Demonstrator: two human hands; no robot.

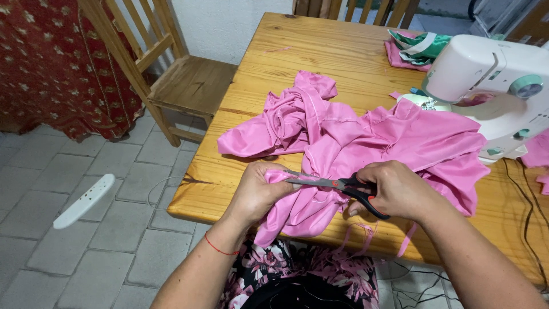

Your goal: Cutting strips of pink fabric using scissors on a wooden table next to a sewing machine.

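Observation:
A crumpled pink fabric [366, 137] lies across the wooden table [320, 51] and hangs over its near edge. My left hand [257, 191] pinches a fold of that fabric near the edge. My right hand [394, 189] grips black-handled scissors [337, 184] with red trim. Their blades point left and touch the fold held by my left hand. A thin red string circles my left wrist.
A white sewing machine [497, 86] with teal knobs stands at the table's right, with part of the pink fabric beneath it. Green and pink cloth pieces [414, 48] lie behind it. A wooden chair [171, 74] stands at left. A white power strip [86, 200] lies on the tiled floor. Black cables [526, 200] trail at right.

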